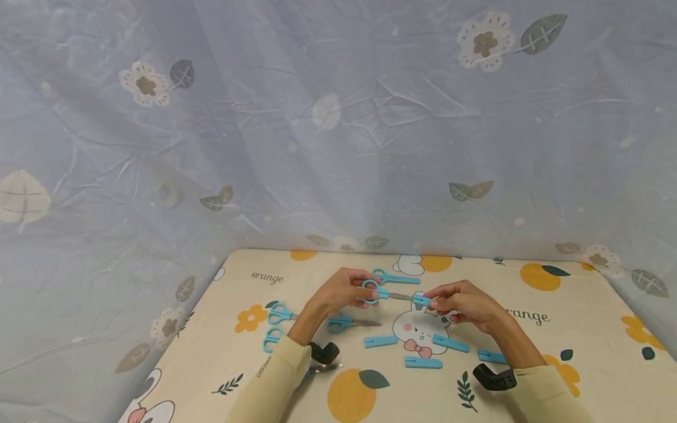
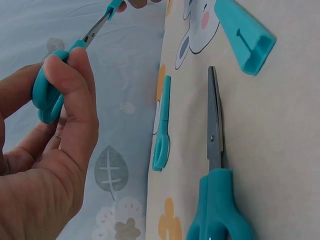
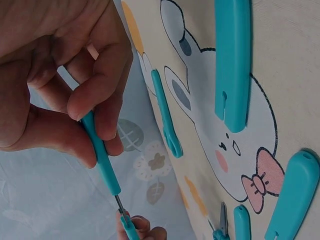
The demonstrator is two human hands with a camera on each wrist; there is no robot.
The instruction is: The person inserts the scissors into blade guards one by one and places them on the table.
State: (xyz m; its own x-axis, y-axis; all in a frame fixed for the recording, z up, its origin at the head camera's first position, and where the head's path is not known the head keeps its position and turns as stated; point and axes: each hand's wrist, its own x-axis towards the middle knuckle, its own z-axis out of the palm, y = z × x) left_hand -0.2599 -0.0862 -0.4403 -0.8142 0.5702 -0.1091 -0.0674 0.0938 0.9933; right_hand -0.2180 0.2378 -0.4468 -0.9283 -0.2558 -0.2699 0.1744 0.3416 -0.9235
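Observation:
My left hand (image 1: 341,292) grips a pair of blue-handled scissors (image 2: 47,95) by the finger loops, the blades pointing right. A small blue blade cover (image 3: 104,160) is pinched between the thumb and fingers of my right hand (image 1: 468,302). The blade tips meet the mouth of this cover, and part of the metal still shows between cover and handles; how far the tips are inside I cannot tell. Both hands are raised above the table. Just behind them lies another pair of scissors (image 1: 396,278) with its cover on.
Uncovered scissors (image 1: 341,322) lie below my left hand, and several more are partly hidden by the left forearm. Several loose blue covers (image 1: 423,362) lie in front, one (image 1: 489,356) beside the right forearm. A patterned cloth (image 1: 582,364) covers the table; a grey-blue curtain (image 1: 338,147) hangs behind.

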